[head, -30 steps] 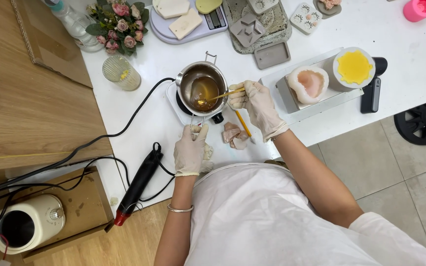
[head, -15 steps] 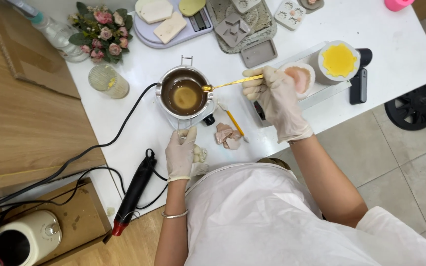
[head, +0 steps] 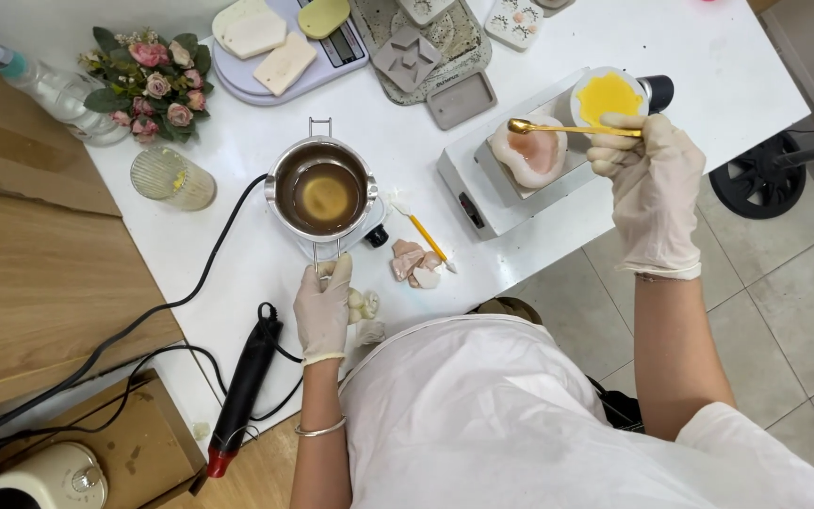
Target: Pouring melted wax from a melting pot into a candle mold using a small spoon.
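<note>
A: What is held in the right hand (head: 654, 188)?

B: A thin gold spoon (head: 567, 128) is pinched in the gloved fingers. Its bowl is held over the pink mold (head: 531, 155), which sits on the flat white scale (head: 482, 193)

A: Is anything in the spoon?

B: That cannot be told, the bowl is too small to see into

A: And the left hand (head: 323, 309)?

B: It is closed on the wire handle of the pot (head: 322, 193). The pot is kept steady on its little heater, near the middle of the table (head: 237, 254)

A: What is in the pot?

B: Brown melted stuff is seen inside, so the melting looks done. Plenty is left in there

A: Is the mold full?

B: Some pink is seen in it already, but how full it is cannot be told. It looks like the filling is partway done, judged from how things lie

A: What is left over?

B: A cup of yellow (head: 607, 94) is standing just behind the mold. Small pink lumps (head: 415, 264) are lying by a yellow stick (head: 424, 238) near the pot, not melted yet. Grey molds (head: 426, 42) at the far edge look unused

A: Anything else nearby?

B: A black and red tool (head: 242, 391) is lying by the left arm, not touched, and flowers (head: 148, 80) are set in the corner
</note>
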